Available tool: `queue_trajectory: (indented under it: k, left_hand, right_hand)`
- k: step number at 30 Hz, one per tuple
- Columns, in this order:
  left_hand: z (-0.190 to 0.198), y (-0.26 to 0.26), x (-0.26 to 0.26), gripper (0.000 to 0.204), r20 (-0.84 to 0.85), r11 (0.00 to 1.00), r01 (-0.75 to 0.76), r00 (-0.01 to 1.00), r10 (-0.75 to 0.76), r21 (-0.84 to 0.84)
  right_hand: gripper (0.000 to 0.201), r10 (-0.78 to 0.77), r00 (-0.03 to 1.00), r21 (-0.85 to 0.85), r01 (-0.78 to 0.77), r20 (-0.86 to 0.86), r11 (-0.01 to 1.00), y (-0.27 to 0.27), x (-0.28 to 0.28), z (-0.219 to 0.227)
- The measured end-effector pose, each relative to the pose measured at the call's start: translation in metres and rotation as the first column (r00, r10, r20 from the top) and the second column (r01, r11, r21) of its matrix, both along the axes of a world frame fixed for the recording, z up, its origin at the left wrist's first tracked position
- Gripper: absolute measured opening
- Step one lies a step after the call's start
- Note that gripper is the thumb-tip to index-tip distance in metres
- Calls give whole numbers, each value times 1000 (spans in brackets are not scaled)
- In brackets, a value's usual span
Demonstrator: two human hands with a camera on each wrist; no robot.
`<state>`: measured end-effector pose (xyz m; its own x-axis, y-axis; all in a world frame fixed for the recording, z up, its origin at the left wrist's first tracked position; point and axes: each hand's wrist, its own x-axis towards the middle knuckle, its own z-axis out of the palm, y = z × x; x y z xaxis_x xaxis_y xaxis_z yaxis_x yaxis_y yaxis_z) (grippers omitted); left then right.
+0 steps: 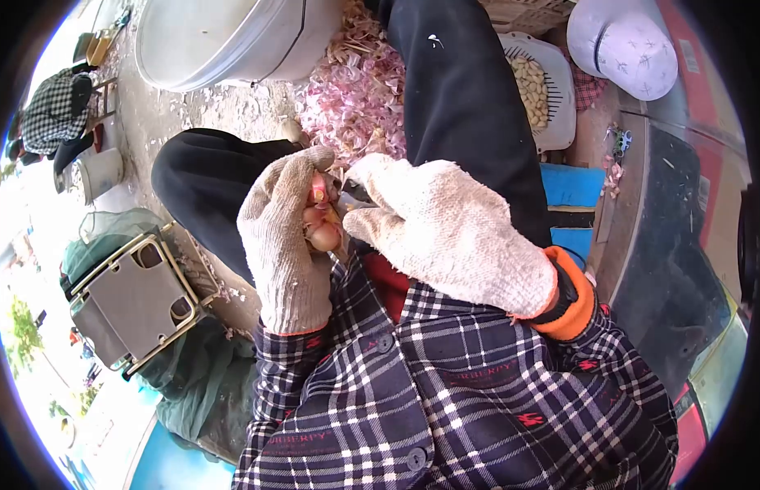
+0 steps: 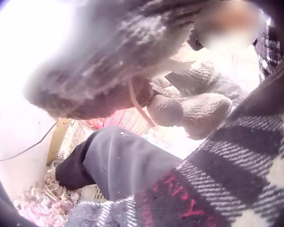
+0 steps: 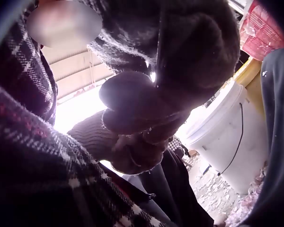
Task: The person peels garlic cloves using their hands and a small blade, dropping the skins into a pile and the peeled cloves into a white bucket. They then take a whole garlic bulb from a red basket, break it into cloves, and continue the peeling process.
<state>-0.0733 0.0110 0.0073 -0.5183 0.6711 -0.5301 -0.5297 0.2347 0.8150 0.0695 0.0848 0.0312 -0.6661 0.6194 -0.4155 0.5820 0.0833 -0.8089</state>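
A gloved left hand [image 1: 282, 237] grips a partly opened garlic bulb [image 1: 323, 234], its pinkish cloves facing the right hand. The gloved right hand [image 1: 461, 233] is close beside it, fingers curled round a small dark blade [image 1: 357, 193], whose handle is hidden. In the left wrist view one round clove [image 2: 164, 110] shows between the left hand [image 2: 113, 56] and the right fingers [image 2: 206, 113]. Dark and backlit in the right wrist view, the right hand [image 3: 194, 52] holds the thin blade [image 3: 159, 42] above the left hand [image 3: 92, 137].
Pink and white peelings [image 1: 355, 102] lie on the ground between the knees. A white bucket [image 1: 274, 49] stands beyond the left knee. Right of the right leg is a white basket [image 1: 563, 106] of peeled cloves [image 1: 528, 90]. A folding chair [image 1: 139, 294] and a seated person [image 1: 57, 114] are left.
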Motion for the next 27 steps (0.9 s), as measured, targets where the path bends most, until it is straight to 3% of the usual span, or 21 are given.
queue_trajectory:
  k: [2, 4, 6, 12, 16, 19, 21, 22, 24, 26, 27]
  left_hand:
    - [-2, -3, -3, 24, -28, 997, 60, 998, -59, 52]
    - [6, -1, 0, 23, -75, 998, 64, 995, -64, -9]
    - [10, 1, 3, 22, -259, 984, 104, 956, -138, -142]
    - [13, 5, 12, 19, -378, 983, 28, 921, -96, -183]
    - [16, 2, 13, 18, -380, 973, 50, 915, -136, -227]
    - [13, -1, 11, 20, -292, 970, 160, 933, -210, -185]
    - [7, -2, 11, 21, -233, 971, 189, 947, -219, -144]
    - [5, -3, 10, 22, -175, 972, 212, 958, -228, -104]
    - [7, -3, 10, 26, -96, 962, 254, 960, -263, -98]
    - [5, -2, 17, 37, -135, 953, 304, 944, -302, -12]
    - [5, -3, 14, 37, -135, 952, 305, 943, -304, -13]
  right_hand:
    - [29, 67, 997, 90, -63, -46, 994, -4, -2, -2]
    - [28, 59, 992, 125, -45, -110, 991, -7, -4, -7]
    - [29, 18, 993, 93, -7, -117, 996, -9, -7, -9]
    - [27, -7, 992, 94, 19, -128, 995, -10, -5, -9]
    - [26, -33, 981, 112, 55, -190, 992, -13, -4, -20]
    - [24, -8, 967, 88, 32, -254, 996, -11, 2, -24]
    - [19, -89, 984, -364, 28, -152, 931, -2, 5, -12]
    - [19, -91, 984, -365, 30, -151, 931, 0, 5, -10]
    - [16, -253, 962, -588, 149, -99, 795, 6, 5, -7]
    - [15, -284, 949, -599, 149, -136, 786, 6, 9, -14]
    - [19, -228, 965, -560, 119, -128, 820, 7, 9, -12]
